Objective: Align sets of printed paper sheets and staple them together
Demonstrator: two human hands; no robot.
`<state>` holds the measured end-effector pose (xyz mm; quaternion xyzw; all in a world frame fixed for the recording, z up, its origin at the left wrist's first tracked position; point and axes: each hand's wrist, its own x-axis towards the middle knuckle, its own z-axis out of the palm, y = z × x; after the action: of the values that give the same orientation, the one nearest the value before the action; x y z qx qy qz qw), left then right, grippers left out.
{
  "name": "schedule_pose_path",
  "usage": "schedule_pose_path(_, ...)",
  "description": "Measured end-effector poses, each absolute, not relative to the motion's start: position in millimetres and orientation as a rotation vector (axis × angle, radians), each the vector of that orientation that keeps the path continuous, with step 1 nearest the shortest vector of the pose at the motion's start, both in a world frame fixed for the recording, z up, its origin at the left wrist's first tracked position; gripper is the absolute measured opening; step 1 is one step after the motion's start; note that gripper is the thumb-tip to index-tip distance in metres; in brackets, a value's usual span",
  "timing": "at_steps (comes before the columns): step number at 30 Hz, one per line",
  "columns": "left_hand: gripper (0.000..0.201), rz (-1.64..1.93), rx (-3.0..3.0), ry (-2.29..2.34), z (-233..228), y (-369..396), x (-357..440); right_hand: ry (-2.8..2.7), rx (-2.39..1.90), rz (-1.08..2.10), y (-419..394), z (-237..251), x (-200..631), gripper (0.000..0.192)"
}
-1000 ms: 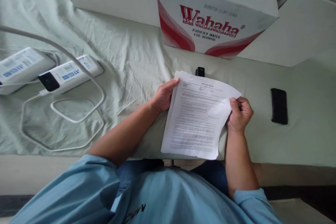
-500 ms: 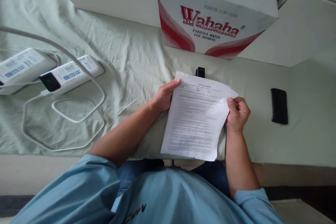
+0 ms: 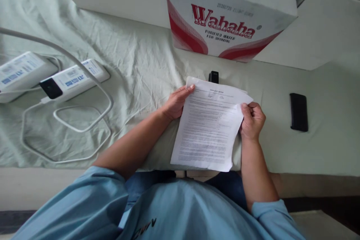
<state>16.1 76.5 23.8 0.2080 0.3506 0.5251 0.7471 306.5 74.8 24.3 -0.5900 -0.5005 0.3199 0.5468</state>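
A small stack of printed white paper sheets [image 3: 208,127] is held over the pale green sheet of a bed [image 3: 135,67]. My left hand [image 3: 176,102] grips the stack's upper left edge, thumb on top. My right hand [image 3: 252,119] pinches the upper right edge, fingers curled around it. The sheets are nearly squared up, with a second sheet's edge showing along the top right. A small black object [image 3: 213,77] peeks out just beyond the top edge of the papers.
A white and red Wahaha water carton [image 3: 227,18] stands at the back. Two white power banks [image 3: 71,79] [image 3: 21,73] with looping white cables [image 3: 81,120] lie at the left. A black phone [image 3: 298,112] rests on the right.
My right hand has slid slightly left and up along the edge, pushing the fanned right corner in, so the sheets line up more closely. The left hand has hardly moved.
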Motion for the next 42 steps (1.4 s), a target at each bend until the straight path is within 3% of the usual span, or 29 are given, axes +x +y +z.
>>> schedule_pose_path(4, 0.040, 1.137, 0.442, 0.759, 23, 76, 14, -1.266, -1.378, 0.682, 80, 24, 311, 0.047)
schedule_pose_path(9, 0.036, 1.085, 0.446, 0.712, 22, 75, 12, -1.273, -1.248, 0.812, 84, 18, 317, 0.068)
schedule_pose_path(13, 0.039, 1.094, 0.448, 0.706, 21, 76, 13, -1.288, -1.307, 0.997, 77, 17, 318, 0.049)
schedule_pose_path(17, 0.046, 1.125, 0.447, 0.730, 20, 76, 15, -1.350, -1.376, 0.990, 71, 20, 316, 0.038)
schedule_pose_path(29, 0.051, 1.084, 0.622, 0.800, 34, 75, 24, -1.163, -1.439, 0.687, 78, 27, 311, 0.047)
schedule_pose_path(33, 0.051, 1.050, 0.684, 0.855, 36, 73, 24, -1.078, -1.362, 0.772, 80, 26, 309, 0.043)
schedule_pose_path(42, 0.039, 1.396, 0.619, 0.968, 32, 76, 26, -1.184, -1.261, 0.951, 78, 25, 310, 0.053)
